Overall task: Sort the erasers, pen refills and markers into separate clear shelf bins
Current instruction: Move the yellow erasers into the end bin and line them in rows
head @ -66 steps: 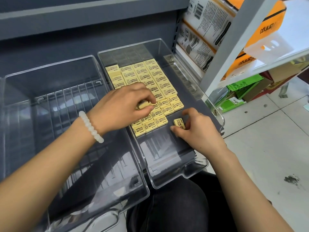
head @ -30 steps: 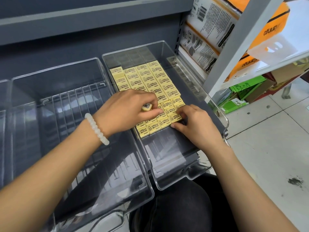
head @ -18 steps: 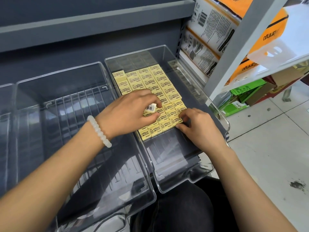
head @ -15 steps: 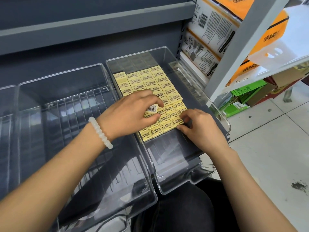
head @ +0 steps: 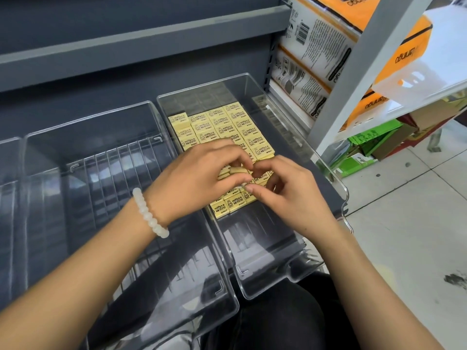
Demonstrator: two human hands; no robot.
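Observation:
Several yellow erasers lie in neat rows on the floor of the right-hand clear bin. Over the rows my left hand grips a small stack of erasers between fingers and thumb. My right hand meets it from the right. Its curled forefinger and thumb pinch the end of an eraser in that stack. The hands hide the middle rows. No pen refills or markers are in view.
A second clear bin with a ribbed floor stands to the left, and part of a third at the far left. A grey shelf runs above. Tissue packs and a white upright stand to the right, over a tiled floor.
My right hand has lifted off the front row of erasers and moved up and left to the stack in my left hand. The left hand has stayed in place.

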